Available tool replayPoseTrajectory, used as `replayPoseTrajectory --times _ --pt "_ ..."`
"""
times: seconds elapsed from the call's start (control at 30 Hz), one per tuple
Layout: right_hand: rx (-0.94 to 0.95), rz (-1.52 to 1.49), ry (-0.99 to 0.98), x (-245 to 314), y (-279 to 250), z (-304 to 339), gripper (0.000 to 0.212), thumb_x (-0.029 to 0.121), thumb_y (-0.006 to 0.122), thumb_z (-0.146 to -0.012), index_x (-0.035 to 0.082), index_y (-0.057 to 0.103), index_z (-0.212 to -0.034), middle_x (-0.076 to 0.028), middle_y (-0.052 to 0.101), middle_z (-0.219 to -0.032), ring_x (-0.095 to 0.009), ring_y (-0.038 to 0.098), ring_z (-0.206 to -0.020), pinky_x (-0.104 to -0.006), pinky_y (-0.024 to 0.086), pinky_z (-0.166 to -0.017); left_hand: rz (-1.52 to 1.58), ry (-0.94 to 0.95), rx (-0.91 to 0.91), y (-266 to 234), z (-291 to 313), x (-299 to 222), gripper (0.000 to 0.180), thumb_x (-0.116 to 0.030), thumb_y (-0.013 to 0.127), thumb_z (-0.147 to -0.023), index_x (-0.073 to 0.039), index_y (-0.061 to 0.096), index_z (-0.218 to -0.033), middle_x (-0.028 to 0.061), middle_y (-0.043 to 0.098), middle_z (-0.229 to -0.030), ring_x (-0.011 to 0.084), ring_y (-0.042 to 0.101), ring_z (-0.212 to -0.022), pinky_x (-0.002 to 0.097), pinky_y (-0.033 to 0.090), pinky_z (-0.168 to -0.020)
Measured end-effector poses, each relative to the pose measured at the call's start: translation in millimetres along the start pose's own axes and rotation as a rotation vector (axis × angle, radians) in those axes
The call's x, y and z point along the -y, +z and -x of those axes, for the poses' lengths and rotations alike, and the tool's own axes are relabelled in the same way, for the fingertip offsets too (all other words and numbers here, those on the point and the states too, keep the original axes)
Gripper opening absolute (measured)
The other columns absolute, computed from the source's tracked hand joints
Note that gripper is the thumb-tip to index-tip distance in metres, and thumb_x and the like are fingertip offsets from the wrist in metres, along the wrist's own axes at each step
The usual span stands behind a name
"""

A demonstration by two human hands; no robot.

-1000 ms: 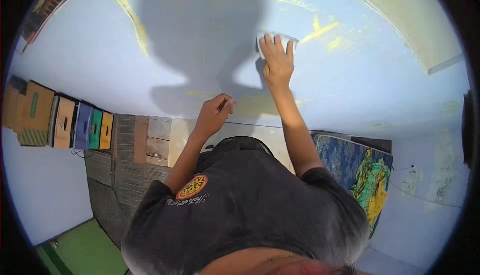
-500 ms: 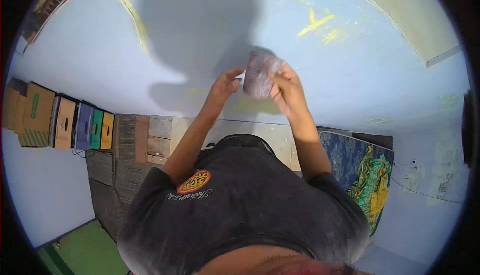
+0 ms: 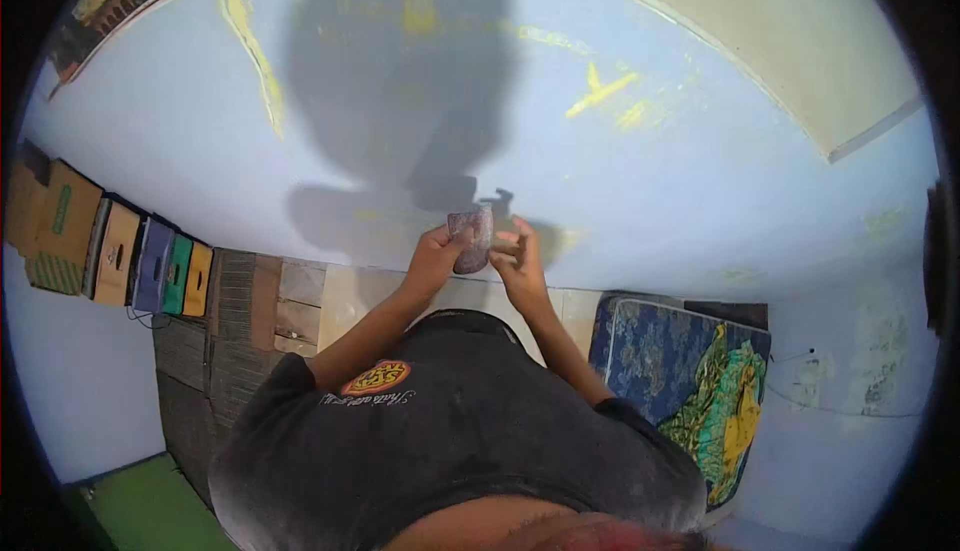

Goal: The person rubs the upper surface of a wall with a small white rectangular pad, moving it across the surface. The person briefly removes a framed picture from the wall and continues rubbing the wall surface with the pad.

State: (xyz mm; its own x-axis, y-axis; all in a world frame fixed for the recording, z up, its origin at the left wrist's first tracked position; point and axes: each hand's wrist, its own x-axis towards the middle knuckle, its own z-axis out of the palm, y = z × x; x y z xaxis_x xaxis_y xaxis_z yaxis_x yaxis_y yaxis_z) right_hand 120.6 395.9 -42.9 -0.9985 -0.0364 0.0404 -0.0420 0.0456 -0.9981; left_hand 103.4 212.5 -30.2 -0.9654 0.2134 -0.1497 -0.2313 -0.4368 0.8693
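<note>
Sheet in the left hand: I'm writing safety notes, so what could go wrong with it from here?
The sheet might slip, since the left hand appears to hold it by one side. Its grainy-looking face might scrape the right hand, close beside it.

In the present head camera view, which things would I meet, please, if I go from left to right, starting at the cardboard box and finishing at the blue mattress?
Cardboard box, tan box, purple box, green box, yellow-orange box, left hand, curved brownish sheet, right hand, blue mattress.
</note>
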Motion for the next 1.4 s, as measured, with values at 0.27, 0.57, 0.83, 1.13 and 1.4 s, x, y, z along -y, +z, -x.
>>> replayPoseTrajectory --times 0.27,0.57,0.83,1.13,1.4 --pt "0.215 -0.139 0.48 -17.4 -21.9 27.9 0.036 0.024 0.06 -0.104 0.007 0.059 -0.136 -0.012 0.069 -0.123 -0.024 0.068 -0.11 -0.0385 0.053 -0.092 -1.052 1.268 -0.201 34.1 -51.2 -136.4 0.047 0.007 0.062 -0.092 -0.004 0.064 -0.138 0.013 0.064 -0.142 0.0273 0.061 -0.132 0.0409 0.05 -0.109" --pt "0.267 -0.106 0.334 -29.0 -19.1 8.4 0.032 0.024 0.058 -0.106 0.007 0.062 -0.132 -0.01 0.072 -0.119 -0.02 0.069 -0.104 -0.0358 0.053 -0.088 -1.379 1.682 -0.335 68.2 -132.9 -173.3 0.049 0.003 0.065 -0.089 -0.011 0.066 -0.136 0.0058 0.063 -0.145 0.0248 0.053 -0.141 0.0446 0.043 -0.119" --pt "0.298 -0.07 0.467 -35.9 -30.2 18.5 0.033 0.028 0.059 -0.105 0.009 0.063 -0.13 -0.007 0.072 -0.118 -0.018 0.068 -0.102 -0.0338 0.052 -0.087 -1.498 1.483 -0.169 -4.9 -141.0 -78.2 0.047 0.003 0.061 -0.091 -0.01 0.066 -0.136 0.0053 0.062 -0.146 0.0228 0.053 -0.141 0.0446 0.042 -0.119" --pt "0.345 -0.116 0.439 -24.2 -22.2 11.5 0.033 0.029 0.059 -0.105 0.009 0.062 -0.131 -0.007 0.072 -0.118 -0.019 0.069 -0.102 -0.0341 0.052 -0.089 -1.391 1.441 -0.175 -0.1 -103.6 -98.9 0.045 0.006 0.062 -0.088 -0.009 0.069 -0.131 0.0077 0.065 -0.141 0.0278 0.058 -0.135 0.0462 0.046 -0.116" --pt "0.405 -0.079 0.498 -26.2 -17.7 17.3 0.034 0.029 0.057 -0.106 0.009 0.062 -0.133 -0.01 0.07 -0.122 -0.022 0.068 -0.11 -0.0358 0.052 -0.094 -1.416 1.802 -0.514 13.6 -81.9 -226.6 0.04 0.005 0.063 -0.089 -0.011 0.074 -0.124 0.0089 0.07 -0.134 0.031 0.063 -0.129 0.0499 0.05 -0.11"
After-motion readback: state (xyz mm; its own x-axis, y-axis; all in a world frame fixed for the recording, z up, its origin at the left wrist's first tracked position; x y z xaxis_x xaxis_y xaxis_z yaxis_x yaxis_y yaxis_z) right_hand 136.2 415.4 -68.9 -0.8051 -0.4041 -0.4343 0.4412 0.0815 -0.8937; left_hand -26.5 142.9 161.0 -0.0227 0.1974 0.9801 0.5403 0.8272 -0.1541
